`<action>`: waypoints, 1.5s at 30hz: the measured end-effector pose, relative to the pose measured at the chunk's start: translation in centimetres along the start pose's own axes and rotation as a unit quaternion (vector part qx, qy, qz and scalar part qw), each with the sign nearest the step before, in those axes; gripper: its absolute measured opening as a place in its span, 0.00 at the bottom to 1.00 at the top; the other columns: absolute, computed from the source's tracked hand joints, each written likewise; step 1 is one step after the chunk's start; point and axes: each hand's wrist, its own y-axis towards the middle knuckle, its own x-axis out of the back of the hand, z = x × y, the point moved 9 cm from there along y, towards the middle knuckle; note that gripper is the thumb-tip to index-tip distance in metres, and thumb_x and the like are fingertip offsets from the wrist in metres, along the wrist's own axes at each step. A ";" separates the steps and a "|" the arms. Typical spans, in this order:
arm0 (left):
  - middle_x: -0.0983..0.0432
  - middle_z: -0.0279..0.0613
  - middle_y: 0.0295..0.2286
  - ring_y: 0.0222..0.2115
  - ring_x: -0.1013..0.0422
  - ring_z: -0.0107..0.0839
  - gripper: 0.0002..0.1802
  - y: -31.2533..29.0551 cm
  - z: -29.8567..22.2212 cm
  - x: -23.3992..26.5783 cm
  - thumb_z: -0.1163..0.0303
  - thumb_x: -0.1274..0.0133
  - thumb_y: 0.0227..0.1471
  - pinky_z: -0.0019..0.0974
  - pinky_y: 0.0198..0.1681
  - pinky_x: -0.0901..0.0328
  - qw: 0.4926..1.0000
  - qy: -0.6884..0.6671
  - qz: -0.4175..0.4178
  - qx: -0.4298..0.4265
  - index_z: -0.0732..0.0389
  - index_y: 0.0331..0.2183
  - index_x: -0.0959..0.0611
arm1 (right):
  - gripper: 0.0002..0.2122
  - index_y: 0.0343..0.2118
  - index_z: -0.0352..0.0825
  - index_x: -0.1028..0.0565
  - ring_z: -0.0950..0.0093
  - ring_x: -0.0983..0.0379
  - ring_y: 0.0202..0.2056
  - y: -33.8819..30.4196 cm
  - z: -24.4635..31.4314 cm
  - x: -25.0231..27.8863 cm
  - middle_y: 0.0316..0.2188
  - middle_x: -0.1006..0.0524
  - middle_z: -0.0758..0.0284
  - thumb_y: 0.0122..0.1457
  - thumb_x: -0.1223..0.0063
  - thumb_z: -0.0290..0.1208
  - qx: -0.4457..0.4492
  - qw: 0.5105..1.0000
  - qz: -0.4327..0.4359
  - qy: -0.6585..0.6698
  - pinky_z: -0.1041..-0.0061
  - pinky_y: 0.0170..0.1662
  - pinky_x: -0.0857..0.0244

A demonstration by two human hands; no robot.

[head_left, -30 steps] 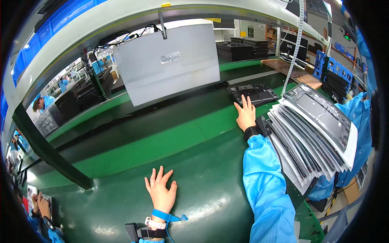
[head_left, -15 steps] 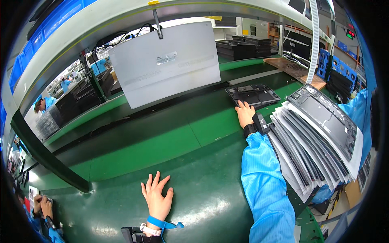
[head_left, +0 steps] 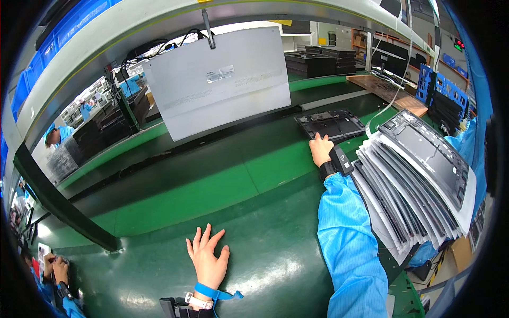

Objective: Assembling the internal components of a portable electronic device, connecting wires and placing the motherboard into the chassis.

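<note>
My left hand (head_left: 209, 263) lies flat on the green table (head_left: 159, 244), fingers spread and nothing in them. A blue strap and a white band circle that wrist. Further off, my right hand (head_left: 321, 150) reaches to the near left edge of a black tablet housing (head_left: 339, 127). Its fingers are curled and closed at that edge; the fingertips are partly hidden. The housing lies flat, its inner side up. Beside my right forearm is a tall fanned stack of similar housings with white sheets between them (head_left: 403, 196), a dark grey housing (head_left: 427, 153) on top.
A grey panel (head_left: 220, 85) hangs over the table's back. Black trays (head_left: 313, 63) are stacked behind it. A wooden board (head_left: 389, 93) and a thin white cable (head_left: 392, 100) lie at the far right. At the lower left, a co-worker's hands (head_left: 55, 267) hold a small object.
My right hand's fingers have drawn in from spread over the housing to curled at its edge. The white cable has swung down toward the stack. My left hand stays put.
</note>
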 end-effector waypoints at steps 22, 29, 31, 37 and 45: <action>0.36 0.52 0.48 0.49 0.37 0.41 0.25 0.5 1.7 0.8 0.75 0.52 0.49 0.40 0.52 0.40 0.916 -0.391 -0.076 0.044 0.65 0.51 0.36 | 0.30 0.52 0.38 0.40 0.59 0.27 0.26 -11.7 13.1 20.5 0.35 0.27 0.47 0.40 0.47 0.24 0.286 0.941 -0.109 0.144 0.71 0.21 0.33; 0.38 0.50 0.48 0.45 0.35 0.43 0.35 0.2 1.2 -3.6 0.62 0.52 0.54 0.47 0.48 0.37 0.591 -0.780 0.120 0.165 0.59 0.57 0.50 | 0.26 0.49 0.35 0.34 0.54 0.27 0.36 -23.8 15.7 28.8 0.39 0.29 0.50 0.42 0.48 0.28 0.402 0.885 -0.132 0.194 0.74 0.23 0.28; 0.34 0.48 0.44 0.44 0.34 0.40 0.26 0.3 0.7 -2.8 0.66 0.53 0.53 0.47 0.48 0.37 0.582 -0.789 0.142 0.136 0.59 0.52 0.40 | 0.24 0.48 0.36 0.33 0.53 0.27 0.37 -26.9 16.1 30.3 0.40 0.28 0.49 0.43 0.49 0.28 0.423 0.871 -0.164 0.189 0.74 0.22 0.29; 0.31 0.45 0.41 0.43 0.33 0.39 0.21 -2.1 2.3 -0.2 0.77 0.57 0.46 0.45 0.48 0.37 0.628 -0.761 0.076 0.145 0.62 0.46 0.33 | 0.24 0.48 0.34 0.32 0.60 0.29 0.43 -29.9 14.4 32.5 0.43 0.29 0.55 0.44 0.49 0.28 0.473 0.819 -0.105 0.307 0.75 0.34 0.29; 0.31 0.45 0.44 0.45 0.34 0.38 0.30 -12.2 8.5 6.1 0.78 0.60 0.38 0.41 0.51 0.41 0.651 -0.708 0.108 0.251 0.65 0.50 0.33 | 0.11 0.35 0.32 0.25 0.69 0.25 0.32 -25.5 3.8 32.8 0.31 0.23 0.63 0.46 0.46 0.22 0.290 0.818 -0.054 0.494 0.73 0.33 0.29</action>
